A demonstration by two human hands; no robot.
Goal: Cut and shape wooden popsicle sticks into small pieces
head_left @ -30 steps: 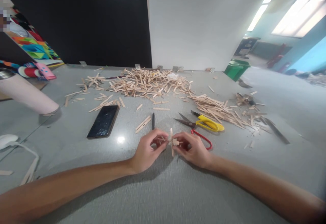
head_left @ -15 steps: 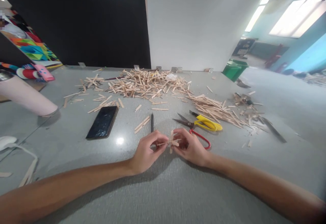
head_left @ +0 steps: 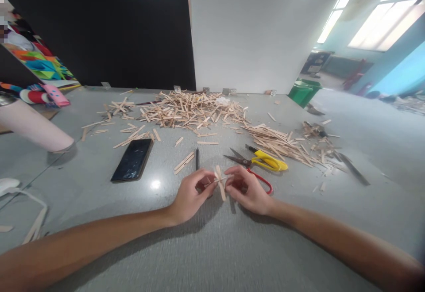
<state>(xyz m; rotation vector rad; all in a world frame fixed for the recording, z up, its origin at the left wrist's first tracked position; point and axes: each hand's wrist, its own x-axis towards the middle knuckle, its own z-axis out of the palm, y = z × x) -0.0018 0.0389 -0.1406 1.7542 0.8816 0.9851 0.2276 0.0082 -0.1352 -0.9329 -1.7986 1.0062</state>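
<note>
Between the finger and thumb of my left hand [head_left: 192, 194] is a small crossed piece made of wooden craft sticks [head_left: 222, 190], held just above the table. One flat stick stands nearly upright in it, and thinner ones cross it sideways. My right hand [head_left: 249, 190] is close on the other side, its fingers curled and thumb apart from the index finger. A stick's end points in between them; whether the fingertips touch it I cannot tell. Just beyond the right hand lie red-handled scissors [head_left: 268, 188] and a yellow-handled cutter [head_left: 270, 161]. A dark pen [head_left: 197, 157] lies beyond the left hand.
A large heap of craft sticks [head_left: 186, 110] lies at the back, with another pile [head_left: 279, 144] at right. A phone [head_left: 132, 160] and a pink bottle [head_left: 36, 126] are at left. Several loose sticks [head_left: 184, 163] lie mid-table. A metal blade [head_left: 353, 168] rests far right.
The crossed sticks have turned and moved slightly left, toward my left hand. My right hand's fingers have come off the piece and spread apart.
</note>
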